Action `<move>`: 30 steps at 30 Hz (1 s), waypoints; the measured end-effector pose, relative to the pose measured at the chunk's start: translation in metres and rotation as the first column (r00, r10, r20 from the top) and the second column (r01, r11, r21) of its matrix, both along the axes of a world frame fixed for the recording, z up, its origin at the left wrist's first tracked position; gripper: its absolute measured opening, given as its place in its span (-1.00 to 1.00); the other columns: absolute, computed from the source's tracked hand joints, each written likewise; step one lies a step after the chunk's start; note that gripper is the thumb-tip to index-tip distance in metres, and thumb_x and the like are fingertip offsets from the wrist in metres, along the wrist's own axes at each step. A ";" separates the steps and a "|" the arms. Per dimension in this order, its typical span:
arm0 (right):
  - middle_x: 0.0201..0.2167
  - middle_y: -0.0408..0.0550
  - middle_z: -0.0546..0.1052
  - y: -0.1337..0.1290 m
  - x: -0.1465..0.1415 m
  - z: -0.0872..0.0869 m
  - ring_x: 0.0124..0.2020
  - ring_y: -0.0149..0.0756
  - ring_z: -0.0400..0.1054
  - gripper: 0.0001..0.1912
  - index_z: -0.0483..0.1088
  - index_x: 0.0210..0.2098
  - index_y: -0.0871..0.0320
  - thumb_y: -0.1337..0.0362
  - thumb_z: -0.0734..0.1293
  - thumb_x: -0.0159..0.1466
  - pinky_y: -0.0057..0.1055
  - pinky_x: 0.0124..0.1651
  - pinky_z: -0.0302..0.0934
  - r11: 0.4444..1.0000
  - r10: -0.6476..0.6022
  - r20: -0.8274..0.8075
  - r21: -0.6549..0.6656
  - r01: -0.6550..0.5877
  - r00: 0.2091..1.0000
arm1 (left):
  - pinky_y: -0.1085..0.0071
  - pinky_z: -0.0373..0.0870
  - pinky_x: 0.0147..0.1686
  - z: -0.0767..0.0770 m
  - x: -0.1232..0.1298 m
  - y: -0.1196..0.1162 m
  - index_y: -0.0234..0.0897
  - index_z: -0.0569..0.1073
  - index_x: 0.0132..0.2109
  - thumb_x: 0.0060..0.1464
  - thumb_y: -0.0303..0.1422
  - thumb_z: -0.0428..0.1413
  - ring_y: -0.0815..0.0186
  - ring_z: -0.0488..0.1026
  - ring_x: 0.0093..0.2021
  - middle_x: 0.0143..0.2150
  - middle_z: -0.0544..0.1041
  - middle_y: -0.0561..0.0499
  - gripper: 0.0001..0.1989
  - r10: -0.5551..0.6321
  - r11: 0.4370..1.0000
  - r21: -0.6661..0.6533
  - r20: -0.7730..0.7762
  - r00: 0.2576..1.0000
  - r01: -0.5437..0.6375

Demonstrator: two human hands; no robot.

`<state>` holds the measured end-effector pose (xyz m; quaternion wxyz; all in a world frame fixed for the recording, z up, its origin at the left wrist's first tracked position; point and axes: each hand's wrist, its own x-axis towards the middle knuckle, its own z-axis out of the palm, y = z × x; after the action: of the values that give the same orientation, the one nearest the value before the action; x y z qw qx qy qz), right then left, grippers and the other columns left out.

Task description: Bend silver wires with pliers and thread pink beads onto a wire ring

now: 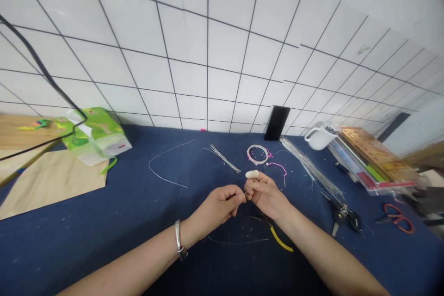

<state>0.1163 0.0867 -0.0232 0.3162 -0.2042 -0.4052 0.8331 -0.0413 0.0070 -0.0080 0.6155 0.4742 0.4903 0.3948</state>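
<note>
Centrally, over the blue cloth point(138, 222), the left hand point(227, 202) and right hand point(265, 193) meet, the fingers of each pinched together on a thin wire point(246, 193), which seems to run between them, though it is too fine to trace well. Just beyond the right hand lies a round dish point(257, 154) with pink beads, with a short bundle of wires point(225, 158) to its left and a longer bundle point(312, 169) to its right. Nearer, yellow-handled pliers point(280, 239) lie partly under the right forearm, right of a loose wire point(239, 243).
</note>
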 end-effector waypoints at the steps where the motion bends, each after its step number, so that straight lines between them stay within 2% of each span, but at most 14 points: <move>1: -0.53 -0.19 0.30 0.000 0.000 0.000 -0.48 -0.44 0.21 -0.73 0.32 -0.18 0.16 0.42 0.29 0.10 -0.43 -0.37 0.12 1.000 0.000 0.001 0.006 0.000 1.000 | 0.58 -0.05 -0.71 0.000 0.000 0.000 -0.30 0.35 -0.32 0.09 -0.20 -0.07 0.54 0.04 -0.70 -0.61 0.22 0.17 -0.75 0.002 1.000 0.002 -0.010 1.000 -0.002; 7: -0.53 -0.18 0.32 0.002 0.000 0.000 -0.49 -0.44 0.21 -0.75 0.32 -0.18 0.16 0.43 0.27 0.12 -0.43 -0.37 0.12 0.999 0.005 0.013 0.039 -0.006 1.000 | 0.59 -0.03 -0.68 0.003 0.001 0.000 -0.30 0.36 -0.34 0.09 -0.24 -0.07 0.52 0.07 -0.66 -0.62 0.20 0.17 -0.76 0.019 0.999 0.026 -0.067 0.998 -0.017; 15: -0.53 -0.18 0.33 0.002 0.000 0.001 -0.50 -0.44 0.21 -0.75 0.32 -0.18 0.16 0.42 0.28 0.11 -0.42 -0.37 0.11 0.999 0.005 0.020 0.050 -0.006 1.000 | 0.57 -0.09 -0.69 0.004 0.001 -0.001 -0.30 0.34 -0.33 0.09 -0.22 -0.08 0.53 0.00 -0.68 -0.62 0.19 0.18 -0.76 0.021 1.000 0.014 -0.013 1.000 -0.020; 22: -0.54 -0.19 0.32 0.002 0.000 0.003 -0.51 -0.44 0.20 -0.74 0.34 -0.20 0.16 0.40 0.31 0.08 -0.42 -0.37 0.12 0.998 -0.024 0.037 0.050 0.023 0.999 | 0.57 0.00 -0.64 0.006 0.000 -0.001 -0.29 0.36 -0.38 0.08 -0.23 -0.07 0.52 0.08 -0.65 -0.61 0.22 0.16 -0.76 0.040 0.998 0.057 -0.107 0.993 -0.034; 26: -0.56 -0.20 0.32 0.001 -0.001 0.004 -0.52 -0.45 0.20 -0.74 0.35 -0.22 0.16 0.40 0.34 0.05 -0.42 -0.38 0.12 0.998 -0.041 0.049 0.038 0.039 0.998 | 0.57 0.00 -0.65 0.002 0.000 0.000 -0.29 0.36 -0.38 0.07 -0.22 -0.06 0.51 0.10 -0.65 -0.61 0.24 0.16 -0.76 0.053 0.997 0.053 -0.111 0.992 -0.048; 30: -0.55 -0.21 0.30 0.000 -0.003 0.003 -0.49 -0.45 0.20 -0.76 0.35 -0.24 0.14 0.42 0.33 0.07 -0.45 -0.39 0.13 0.994 -0.092 0.031 -0.048 0.093 0.995 | 0.58 -0.04 -0.68 -0.006 -0.001 0.001 -0.29 0.35 -0.34 0.08 -0.19 -0.07 0.53 0.05 -0.67 -0.61 0.22 0.17 -0.74 0.082 0.996 0.022 -0.023 0.996 -0.081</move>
<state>0.1133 0.0864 -0.0197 0.3434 -0.2426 -0.3790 0.8244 -0.0419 0.0082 -0.0140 0.5880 0.4650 0.5123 0.4190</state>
